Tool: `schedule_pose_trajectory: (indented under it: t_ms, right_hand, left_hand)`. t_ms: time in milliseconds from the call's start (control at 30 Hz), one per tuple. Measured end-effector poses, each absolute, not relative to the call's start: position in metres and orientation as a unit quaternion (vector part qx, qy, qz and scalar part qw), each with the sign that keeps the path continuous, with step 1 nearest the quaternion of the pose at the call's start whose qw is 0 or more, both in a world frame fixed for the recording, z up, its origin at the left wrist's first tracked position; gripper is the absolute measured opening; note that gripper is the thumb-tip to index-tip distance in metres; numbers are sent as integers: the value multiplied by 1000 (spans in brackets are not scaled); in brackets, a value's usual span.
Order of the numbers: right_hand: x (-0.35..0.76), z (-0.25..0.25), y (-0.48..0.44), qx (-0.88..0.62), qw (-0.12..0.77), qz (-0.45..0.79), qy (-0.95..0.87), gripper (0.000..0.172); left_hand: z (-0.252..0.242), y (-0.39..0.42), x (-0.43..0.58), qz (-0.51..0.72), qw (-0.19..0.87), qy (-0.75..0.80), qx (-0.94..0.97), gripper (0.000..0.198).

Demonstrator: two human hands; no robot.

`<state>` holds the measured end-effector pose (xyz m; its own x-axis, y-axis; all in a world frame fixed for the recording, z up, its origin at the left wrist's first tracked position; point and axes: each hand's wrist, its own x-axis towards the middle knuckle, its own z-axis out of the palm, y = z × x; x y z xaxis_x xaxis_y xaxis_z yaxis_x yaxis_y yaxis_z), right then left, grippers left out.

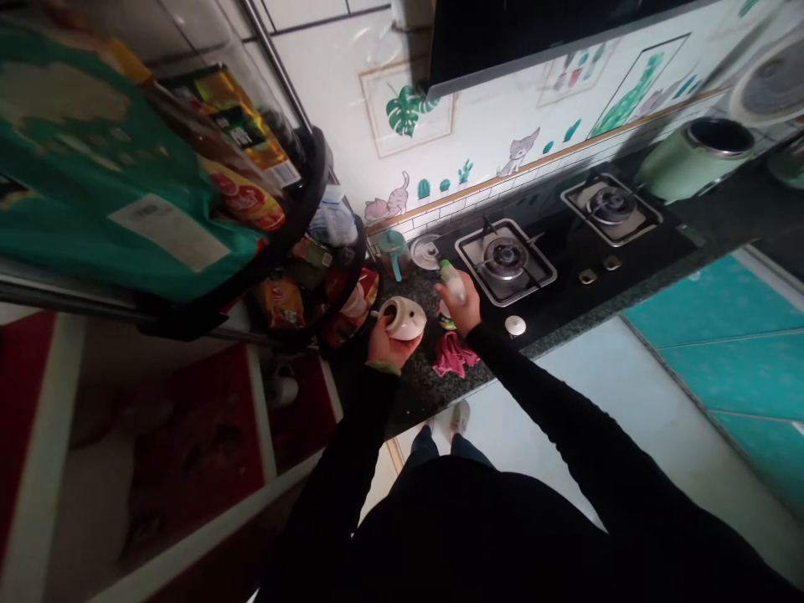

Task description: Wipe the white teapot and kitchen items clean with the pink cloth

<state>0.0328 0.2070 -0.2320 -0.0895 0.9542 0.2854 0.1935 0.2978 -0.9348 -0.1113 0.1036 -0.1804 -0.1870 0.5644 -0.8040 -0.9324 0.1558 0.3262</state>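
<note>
My left hand (pixel 388 350) is wrapped round a small white teapot (pixel 409 316), tilted with its round opening uncovered. Close to its right, my right hand (pixel 466 308) grips a small whitish bottle (pixel 453 283) with a green cap, which points up and away from me. The two are apart. Below my right hand, a crumpled pink cloth (pixel 452 355) lies on the dark counter, beside a colourful item (pixel 445 316) partly hidden by the hand. A small round white lid (pixel 515 325) rests at the cooktop's near edge.
Just behind the hands stand a lidded jar with a teal handle (pixel 393 251) and a shiny round lid (pixel 425 251). A gas burner (pixel 504 255) is to the right, with a green pot (pixel 684 159) farther off. A rack (pixel 314 201) full of packets crowds the left. A range hood (pixel 540 38) hangs above.
</note>
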Motion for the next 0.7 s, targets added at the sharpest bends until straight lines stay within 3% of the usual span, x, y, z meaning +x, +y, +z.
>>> schedule_pose_trajectory:
  t_ms: [167,333,467,633,700]
  right_hand:
    - [6,-287,245,-501,424,374,-655,41]
    - [-2,-316,255,-510,413,391,-645,44]
    - [-1,-325,254,-506,406,400,-648,53]
    - [33,-328,227,-503,371,375,-685,82]
    - [55,-333,199,-516,355,356,-693,77]
  left_hand:
    - [-214,80,-124,595,597,484,-235,34]
    - [-232,68,-126,585,606,482,-242,41]
    - [-240,70,-124,573,622,475,-244,46]
    - [-253,80,-120,548,625,499,-246,46]
    - [-258,84,-116,543,618,513,-245,44]
